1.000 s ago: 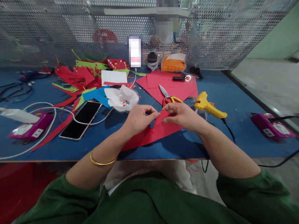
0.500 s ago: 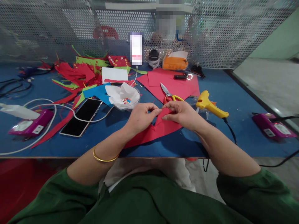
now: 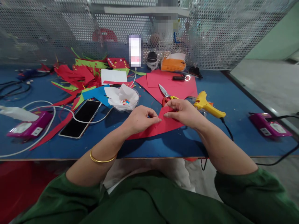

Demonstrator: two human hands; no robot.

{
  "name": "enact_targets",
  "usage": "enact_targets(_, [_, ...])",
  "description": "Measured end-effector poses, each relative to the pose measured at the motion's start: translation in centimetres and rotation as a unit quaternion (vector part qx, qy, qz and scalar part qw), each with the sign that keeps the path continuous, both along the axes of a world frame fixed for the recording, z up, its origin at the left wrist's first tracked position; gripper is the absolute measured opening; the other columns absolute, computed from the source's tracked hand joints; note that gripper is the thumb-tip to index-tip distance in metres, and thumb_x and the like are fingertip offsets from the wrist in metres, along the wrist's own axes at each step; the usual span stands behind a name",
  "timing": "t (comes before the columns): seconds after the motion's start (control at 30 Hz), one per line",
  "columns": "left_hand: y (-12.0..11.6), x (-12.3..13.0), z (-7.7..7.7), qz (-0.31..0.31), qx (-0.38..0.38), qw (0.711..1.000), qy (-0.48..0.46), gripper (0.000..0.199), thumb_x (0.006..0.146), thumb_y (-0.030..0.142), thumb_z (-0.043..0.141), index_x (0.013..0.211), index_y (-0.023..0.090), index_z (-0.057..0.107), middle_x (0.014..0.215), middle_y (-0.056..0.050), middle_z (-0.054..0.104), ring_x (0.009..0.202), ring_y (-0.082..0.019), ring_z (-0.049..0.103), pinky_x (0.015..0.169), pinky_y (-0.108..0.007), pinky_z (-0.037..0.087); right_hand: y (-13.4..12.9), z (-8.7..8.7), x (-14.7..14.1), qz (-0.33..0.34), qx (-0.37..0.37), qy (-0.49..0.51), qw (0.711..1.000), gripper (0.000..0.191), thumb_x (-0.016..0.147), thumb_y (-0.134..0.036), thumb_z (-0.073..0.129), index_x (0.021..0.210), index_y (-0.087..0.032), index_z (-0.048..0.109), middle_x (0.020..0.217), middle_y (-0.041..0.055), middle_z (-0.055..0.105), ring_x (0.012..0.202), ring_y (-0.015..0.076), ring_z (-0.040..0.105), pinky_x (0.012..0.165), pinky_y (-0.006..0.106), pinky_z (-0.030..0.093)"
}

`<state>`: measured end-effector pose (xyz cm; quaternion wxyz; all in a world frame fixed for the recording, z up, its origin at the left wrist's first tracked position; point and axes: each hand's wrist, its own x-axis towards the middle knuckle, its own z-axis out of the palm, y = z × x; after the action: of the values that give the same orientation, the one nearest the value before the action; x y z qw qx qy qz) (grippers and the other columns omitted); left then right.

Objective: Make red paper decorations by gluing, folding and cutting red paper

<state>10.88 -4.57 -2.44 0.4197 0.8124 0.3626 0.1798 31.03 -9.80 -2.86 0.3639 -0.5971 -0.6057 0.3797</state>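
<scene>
A sheet of red paper (image 3: 161,127) lies near the table's front edge, its upper part lifted between my hands. My left hand (image 3: 142,119) pinches it from the left, thumb and fingers together. From the right, my right hand (image 3: 181,112) grips the raised part between thumb and fingers. Just beyond my right hand are scissors (image 3: 164,91) with red and yellow handles, blades pointing away to the left; the hand hides part of the handles. A yellow glue gun (image 3: 207,105) rests to the right of that hand.
Left of my hands stands a bowl (image 3: 122,99) lined with white paper, with small bits inside. A phone (image 3: 80,119) lies under a white cable. Red sheets (image 3: 163,79) and a heap of paper scraps (image 3: 79,73) are farther back. Purple power strips (image 3: 268,126) sit at both sides.
My hands have moved slightly apart on the red paper, and its fold between them now looks flatter and more opened out. The view has shifted a little.
</scene>
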Motion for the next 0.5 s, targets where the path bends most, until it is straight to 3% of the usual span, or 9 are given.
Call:
enact_targets(0.2, [0.2, 0.0, 0.0, 0.020, 0.005, 1.000, -0.014, 0.024, 0.079, 0.036, 0.068, 0.066, 0.017, 0.072, 0.065, -0.002, 0.071, 0.062, -0.014, 0.060, 0.061, -0.028, 0.041, 0.1, 0.1, 0.2, 0.000, 0.034, 0.001, 0.999, 0.029, 0.078, -0.042, 0.071, 0.096, -0.019, 0.067, 0.069, -0.0012, 0.060, 0.062, 0.0132, 0.048, 0.058, 0.029, 0.038])
enact_targets(0.33, [0.7, -0.1, 0.2, 0.034, 0.009, 0.997, -0.070, 0.034, 0.088, 0.046, 0.060, 0.081, 0.017, 0.076, 0.084, -0.005, 0.077, 0.075, -0.017, 0.067, 0.073, -0.029, 0.048, 0.1, 0.3, 0.3, 0.006, 0.015, 0.041, 0.999, 0.027, 0.075, -0.040, 0.073, 0.092, -0.020, 0.066, 0.071, -0.0004, 0.064, 0.063, 0.0142, 0.053, 0.058, 0.029, 0.041])
enact_targets(0.5, [1.9, -2.1, 1.3, 0.064, -0.064, 0.987, -0.135, 0.043, 0.093, 0.055, 0.054, 0.101, 0.017, 0.074, 0.103, -0.011, 0.077, 0.089, -0.020, 0.071, 0.086, -0.032, 0.052, 0.2, 0.9, 0.7, -0.004, 0.000, 0.071, 0.997, 0.036, 0.071, -0.044, 0.078, 0.097, -0.021, 0.067, 0.069, -0.0024, 0.063, 0.060, 0.0131, 0.054, 0.055, 0.028, 0.042])
